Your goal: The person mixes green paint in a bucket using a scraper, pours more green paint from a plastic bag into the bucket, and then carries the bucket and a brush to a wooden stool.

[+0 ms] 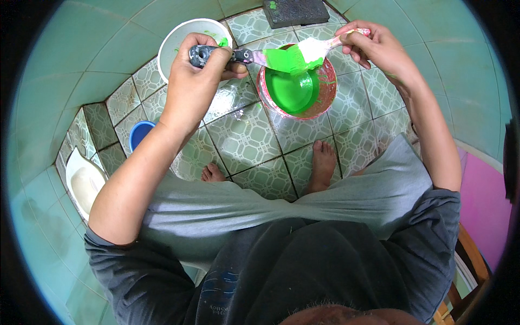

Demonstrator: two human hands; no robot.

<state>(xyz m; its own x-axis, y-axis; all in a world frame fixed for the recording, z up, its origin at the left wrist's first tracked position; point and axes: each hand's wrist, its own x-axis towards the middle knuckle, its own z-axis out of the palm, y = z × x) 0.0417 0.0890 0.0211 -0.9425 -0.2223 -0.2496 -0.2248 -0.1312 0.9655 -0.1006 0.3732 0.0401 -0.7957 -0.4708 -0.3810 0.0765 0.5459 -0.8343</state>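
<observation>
My left hand (201,70) is closed around the dark, paint-flecked handle of a putty knife (259,58). Bright green paint coats its blade. In my right hand (374,47), the fingers pinch the red-and-white handle of a white, flat-headed tool (313,50), perhaps a spatula or brush; glare hides its exact kind. The two tool heads overlap, with green along the lower edge of the white one. Directly below them on the floor is a red bucket (326,81), its inner wall smeared, holding glossy green paint (291,96).
Beyond my left hand stands a white bucket (164,57) with green smears inside. A blue container (140,133) is partly behind my left forearm. At the far wall lies a dark block (295,13). A white squat toilet (85,184) is at left. My bare feet rest on patterned tiles (238,138).
</observation>
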